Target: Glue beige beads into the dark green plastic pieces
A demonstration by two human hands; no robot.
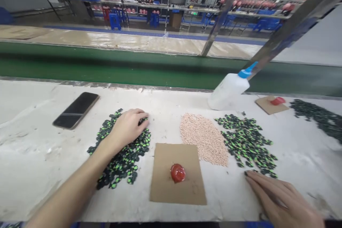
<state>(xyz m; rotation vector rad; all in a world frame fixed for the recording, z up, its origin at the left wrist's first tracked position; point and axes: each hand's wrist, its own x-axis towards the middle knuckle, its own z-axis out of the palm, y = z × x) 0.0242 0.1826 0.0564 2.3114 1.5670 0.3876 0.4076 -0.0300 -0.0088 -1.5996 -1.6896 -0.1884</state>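
Observation:
My left hand (128, 128) rests palm down on a pile of small black-and-green parts (120, 160), its fingers curled into the pile; what they grip, if anything, is hidden. My right hand (280, 199) lies flat on the white table at the near right, fingers stretched toward the edge of a second black-and-green pile (245, 142), holding nothing. Between the hands lies a brown cardboard square (177, 174) with a red blob (177, 172) on it. A heap of pale pink beads (204, 137) sits just behind the cardboard.
A black phone (76, 109) lies at the far left. A white squeeze bottle with a blue cap (229, 89) lies tipped at the back. Another cardboard piece with a red blob (271, 104) and a third dark pile (317, 117) are at the right. A green conveyor (107, 66) runs behind the table.

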